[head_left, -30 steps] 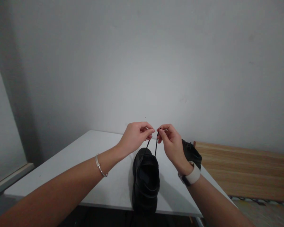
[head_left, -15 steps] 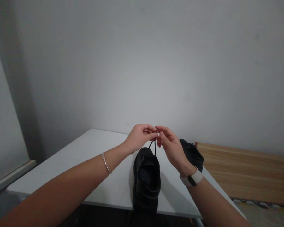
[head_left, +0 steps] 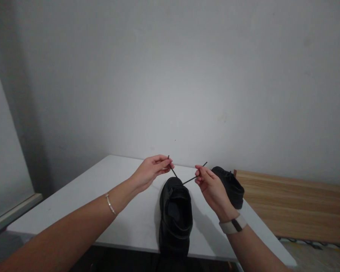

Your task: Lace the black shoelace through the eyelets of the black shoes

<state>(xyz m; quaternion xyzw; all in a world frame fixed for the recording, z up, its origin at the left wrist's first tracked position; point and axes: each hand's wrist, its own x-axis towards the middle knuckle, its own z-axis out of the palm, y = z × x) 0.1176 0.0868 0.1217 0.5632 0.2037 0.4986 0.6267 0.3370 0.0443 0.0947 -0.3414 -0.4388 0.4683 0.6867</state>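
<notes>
A black shoe [head_left: 175, 215] stands on the white table [head_left: 124, 211], heel toward me. Its two thin black lace ends rise from the shoe's far end and spread apart. My left hand [head_left: 150, 173] pinches the left lace end [head_left: 172, 170] above the shoe, up and to the left. My right hand [head_left: 211, 186] pinches the right lace end [head_left: 194, 176] on the other side. A second black shoe [head_left: 229, 185] lies behind my right hand, near the table's right edge.
A pale grey wall rises right behind the table. A light wooden surface [head_left: 294, 204] lies lower, to the right of the table. On the far left a pale panel with a ledge [head_left: 8, 211] borders the table.
My hands were together above the shoe with the lace ends side by side. They have moved apart, left hand leftward and right hand rightward, drawing the laces into a V.
</notes>
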